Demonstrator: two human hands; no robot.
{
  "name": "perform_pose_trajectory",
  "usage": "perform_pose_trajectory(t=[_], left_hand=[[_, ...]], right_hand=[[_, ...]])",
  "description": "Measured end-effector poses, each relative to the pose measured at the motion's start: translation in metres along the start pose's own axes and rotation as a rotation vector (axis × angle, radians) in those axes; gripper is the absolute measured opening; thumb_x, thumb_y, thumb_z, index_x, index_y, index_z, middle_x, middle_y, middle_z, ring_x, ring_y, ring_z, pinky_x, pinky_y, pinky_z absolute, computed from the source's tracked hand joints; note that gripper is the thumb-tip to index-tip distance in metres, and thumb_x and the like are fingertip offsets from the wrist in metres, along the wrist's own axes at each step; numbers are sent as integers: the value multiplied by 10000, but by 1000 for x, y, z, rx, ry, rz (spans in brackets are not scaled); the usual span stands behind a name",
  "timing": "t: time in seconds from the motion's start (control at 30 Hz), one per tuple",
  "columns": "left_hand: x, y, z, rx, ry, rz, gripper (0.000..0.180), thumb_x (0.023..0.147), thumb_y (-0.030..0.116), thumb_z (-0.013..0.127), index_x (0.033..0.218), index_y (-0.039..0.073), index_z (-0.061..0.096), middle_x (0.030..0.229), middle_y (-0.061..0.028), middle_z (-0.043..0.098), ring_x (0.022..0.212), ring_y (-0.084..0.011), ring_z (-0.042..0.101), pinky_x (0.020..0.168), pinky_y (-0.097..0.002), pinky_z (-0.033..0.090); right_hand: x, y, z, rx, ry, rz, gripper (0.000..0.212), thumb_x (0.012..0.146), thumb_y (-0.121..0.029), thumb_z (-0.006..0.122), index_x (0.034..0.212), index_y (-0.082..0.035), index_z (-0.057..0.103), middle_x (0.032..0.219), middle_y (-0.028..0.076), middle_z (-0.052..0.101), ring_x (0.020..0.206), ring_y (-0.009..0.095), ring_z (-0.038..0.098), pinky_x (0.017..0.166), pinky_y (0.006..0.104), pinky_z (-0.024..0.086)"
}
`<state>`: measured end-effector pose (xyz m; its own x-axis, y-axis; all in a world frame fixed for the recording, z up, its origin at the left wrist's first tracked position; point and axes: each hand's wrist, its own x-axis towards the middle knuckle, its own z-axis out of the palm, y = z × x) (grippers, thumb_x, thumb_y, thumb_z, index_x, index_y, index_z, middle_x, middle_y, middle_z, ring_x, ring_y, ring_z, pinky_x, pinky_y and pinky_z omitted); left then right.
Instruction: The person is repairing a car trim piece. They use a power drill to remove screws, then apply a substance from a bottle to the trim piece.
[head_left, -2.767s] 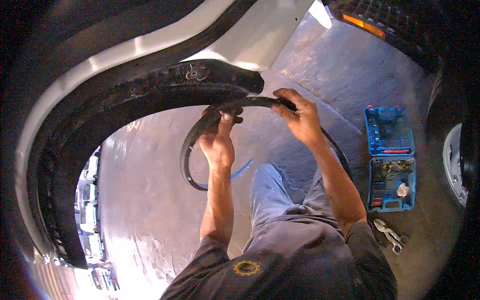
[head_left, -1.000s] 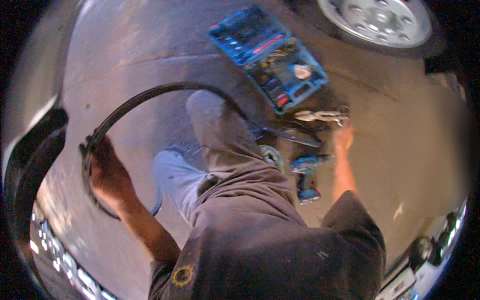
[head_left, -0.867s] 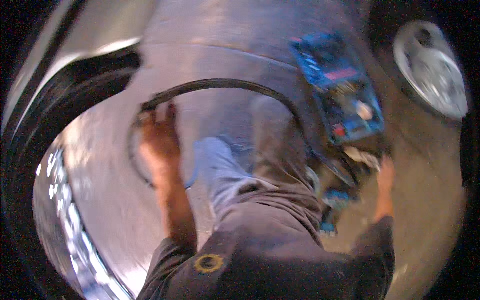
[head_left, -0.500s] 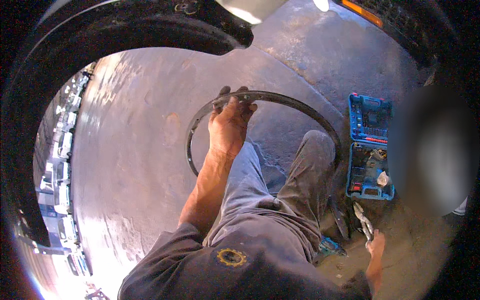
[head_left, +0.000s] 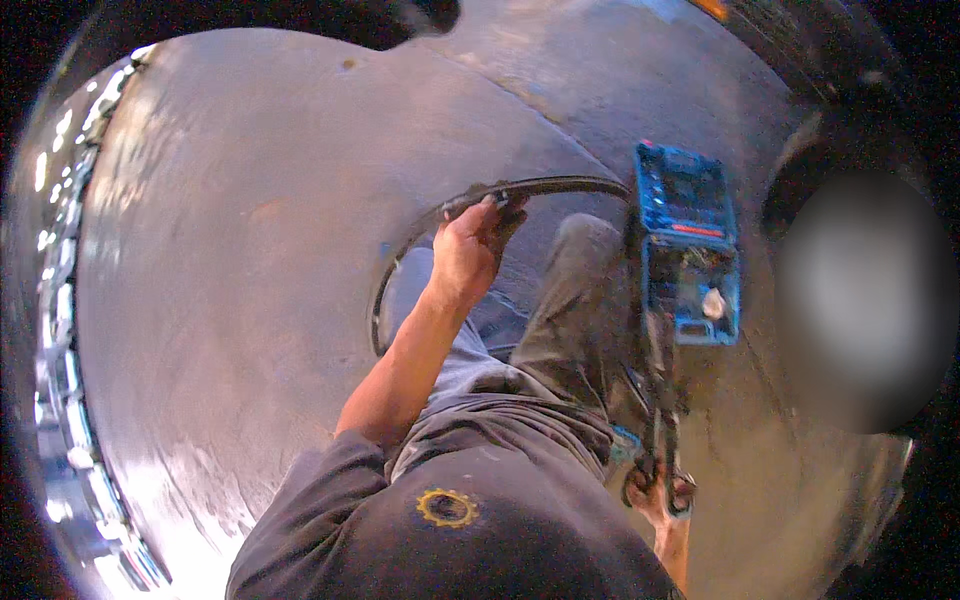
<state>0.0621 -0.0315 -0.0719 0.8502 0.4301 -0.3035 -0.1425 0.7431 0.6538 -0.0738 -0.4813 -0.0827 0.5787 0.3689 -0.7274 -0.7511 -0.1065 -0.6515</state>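
My left hand (head_left: 468, 250) is closed on a thin, curved black strip (head_left: 560, 186), gripping its upper left part with darkened fingertips. The strip arches over my knees. Its left end runs down beside my left leg, and its right side drops past my right knee near the toolbox. Lower right, my right hand (head_left: 660, 500) is closed around the handles of a long pair of pliers (head_left: 660, 395). These are blurred and point up toward the toolbox, overlapping the strip there, so I cannot tell whether they touch it.
An open blue toolbox (head_left: 690, 240) with tools lies on the floor at the right. Beside my right hip is a small blue object (head_left: 625, 440), partly hidden. A dark curved panel (head_left: 250, 18) crosses the top left. A blurred grey patch covers the far right.
My right hand has moved left with the pliers, closer to my hip and the strip. The view has shifted. My left hand still holds the strip.
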Motion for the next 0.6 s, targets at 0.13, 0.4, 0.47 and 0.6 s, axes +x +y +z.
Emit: perform_pose_trajectory(t=[0.13, 0.4, 0.47, 0.6], left_hand=[[-12, -48, -2, -124, -50, -185, 278, 929, 153, 488, 1111, -30, 590, 1133, -165, 654, 1053, -299, 626, 982, -412, 470], [-22, -67, -1, -259, 37, -287, 349, 912, 265, 468, 1082, 11, 636, 1072, -154, 686, 984, -311, 649, 939, -445, 492], [-18, -66, 1, -305, 73, -305, 344, 922, 276, 462, 1058, 15, 641, 1036, -152, 694, 943, -318, 659, 915, -461, 505], [-6, -75, 0, -315, 135, -297, 340, 948, 295, 452, 1035, 25, 639, 1003, -144, 695, 907, -309, 659, 895, -454, 512]], right_hand=[[36, -34, 34, -7, -13, -40, 543, 881, -518, 610, 1155, -49, 604, 907, 39, 627, 704, 130, 563, 552, 272, 430], [80, -63, 34, -327, -283, -136, 725, 781, -558, 706, 1276, -52, 553, 1080, 14, 613, 964, 136, 567, 773, 287, 489], [82, -57, 30, -320, -316, -75, 707, 811, -546, 679, 1296, -53, 530, 1132, 15, 593, 1023, 142, 542, 814, 295, 481], [88, -49, 36, -468, -328, -224, 612, 895, -424, 578, 1374, -54, 487, 1223, 43, 580, 1082, 165, 530, 904, 304, 445]])
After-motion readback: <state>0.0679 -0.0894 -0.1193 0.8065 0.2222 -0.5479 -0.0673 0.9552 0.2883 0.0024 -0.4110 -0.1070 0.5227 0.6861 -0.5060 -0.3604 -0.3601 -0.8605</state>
